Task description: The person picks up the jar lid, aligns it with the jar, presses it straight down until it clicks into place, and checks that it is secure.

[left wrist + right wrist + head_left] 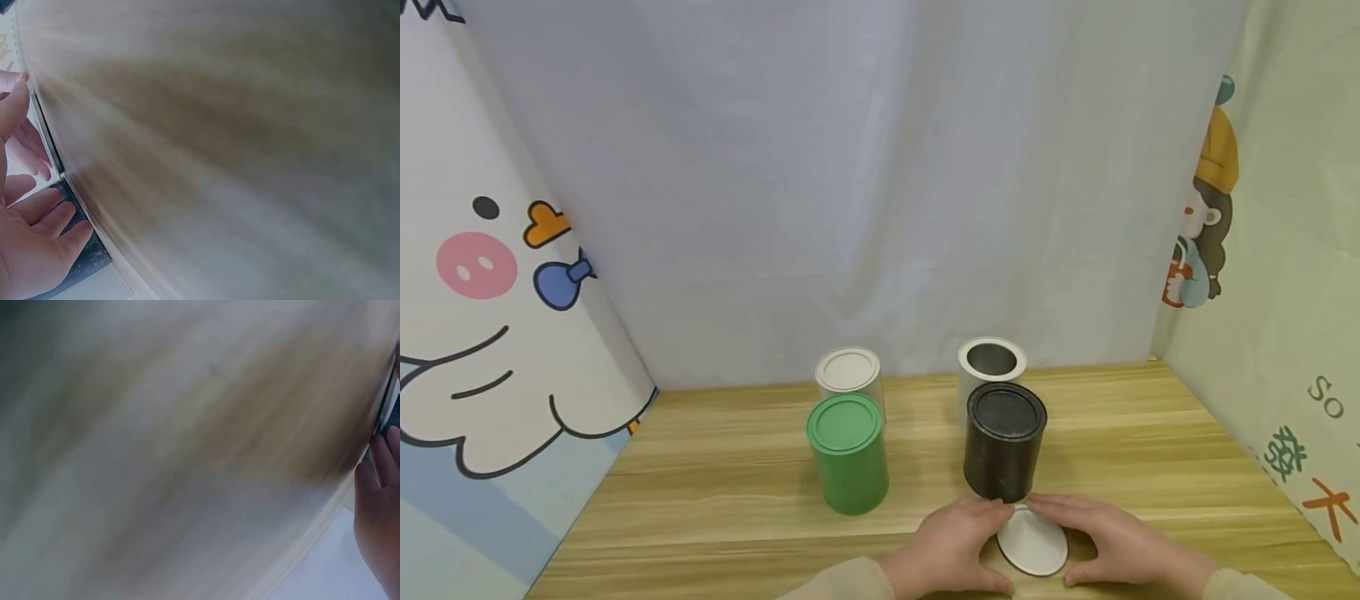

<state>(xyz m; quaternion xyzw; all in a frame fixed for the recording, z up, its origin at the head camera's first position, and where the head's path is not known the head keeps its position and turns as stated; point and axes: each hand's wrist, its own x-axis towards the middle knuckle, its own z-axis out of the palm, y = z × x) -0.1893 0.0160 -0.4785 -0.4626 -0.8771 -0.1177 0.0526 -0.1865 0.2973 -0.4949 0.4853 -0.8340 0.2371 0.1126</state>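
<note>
In the head view a round white lid (1033, 546) lies on the wooden table near its front edge. My left hand (958, 542) rests at the lid's left side, its fingers loosely bent. On the right side my right hand (1116, 537) lies with fingers extended toward the lid's far rim. Fingertips of both hands come close to the base of a black can (1006, 454); whether they touch the lid or can, I cannot tell. The left wrist view shows the left hand (37, 250) before a dark surface, and the right wrist view shows part of the right hand (381, 512).
Behind the black can stands a white can (966, 379) with an open top. To the left are a lidded green can (852, 462) and, behind it, a lidded white can (848, 371). A pale curtain (850, 183) hangs at the back; printed cloths flank the table (722, 475).
</note>
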